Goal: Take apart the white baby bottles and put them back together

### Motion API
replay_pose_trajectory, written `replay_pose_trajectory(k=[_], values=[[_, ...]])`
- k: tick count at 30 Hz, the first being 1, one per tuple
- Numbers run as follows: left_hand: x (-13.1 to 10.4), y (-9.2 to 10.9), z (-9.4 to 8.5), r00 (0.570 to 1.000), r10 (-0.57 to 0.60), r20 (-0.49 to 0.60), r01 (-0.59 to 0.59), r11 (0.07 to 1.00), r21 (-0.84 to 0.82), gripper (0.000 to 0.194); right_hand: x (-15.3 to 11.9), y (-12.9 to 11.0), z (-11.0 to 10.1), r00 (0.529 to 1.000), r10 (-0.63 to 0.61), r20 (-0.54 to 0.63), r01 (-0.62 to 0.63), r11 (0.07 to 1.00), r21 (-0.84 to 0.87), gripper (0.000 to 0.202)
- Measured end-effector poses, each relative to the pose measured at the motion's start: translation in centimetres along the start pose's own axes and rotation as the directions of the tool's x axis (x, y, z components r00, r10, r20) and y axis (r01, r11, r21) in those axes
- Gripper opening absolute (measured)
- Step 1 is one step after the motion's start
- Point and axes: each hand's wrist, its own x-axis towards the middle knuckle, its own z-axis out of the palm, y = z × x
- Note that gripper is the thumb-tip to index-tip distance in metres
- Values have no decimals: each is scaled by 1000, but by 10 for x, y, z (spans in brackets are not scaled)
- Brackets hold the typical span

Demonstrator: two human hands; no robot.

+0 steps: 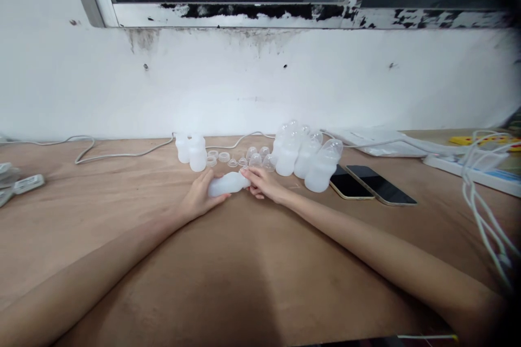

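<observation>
A white translucent baby bottle [226, 184] lies sideways between my two hands, above the wooden table. My left hand [202, 193] wraps around its base end. At the neck end, my right hand [260, 181] has its thumb and fingers closed on the bottle; whether a ring or nipple is under them is hidden. Just behind my hands are several clear collar rings [212, 155], small nipples [233, 162] and clear dome caps [255, 158]. Uncapped bottles [197, 153] stand to the left of these. To the right stand several bottles with dome caps [323, 167].
Two phones [381, 184] lie right of the capped bottles. A white power strip [476, 173] with tangled cables [474, 206] is at the far right, near a plastic bag [374, 142]. White adapters [27, 184] lie far left. A cable [122, 155] runs along the wall.
</observation>
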Motion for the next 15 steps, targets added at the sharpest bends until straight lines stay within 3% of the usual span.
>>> replay_pose_trajectory(k=[4, 7, 10, 13, 15], values=[[0, 0, 1, 995, 95, 20, -96, 991, 98, 34, 2, 0, -3, 999, 47, 18, -46, 998, -37, 38], [2, 1, 1, 996, 83, 25, -85, 991, 99, 34, 3, 1, -11, 998, -61, 12, 62, 950, -306, 41], [4, 1, -1, 1000, -10, -13, 11, 998, 58, 35, 4, -1, -22, 944, -288, -158, 127, 763, -634, 40], [5, 1, -2, 990, -112, -87, 114, 993, 19, 35, 7, -3, -33, 853, -410, -323, -54, 546, -836, 35], [6, 0, -3, 980, -149, -131, 149, 989, -11, 35, 10, -1, -37, 854, -359, -377, -210, 424, -881, 39]])
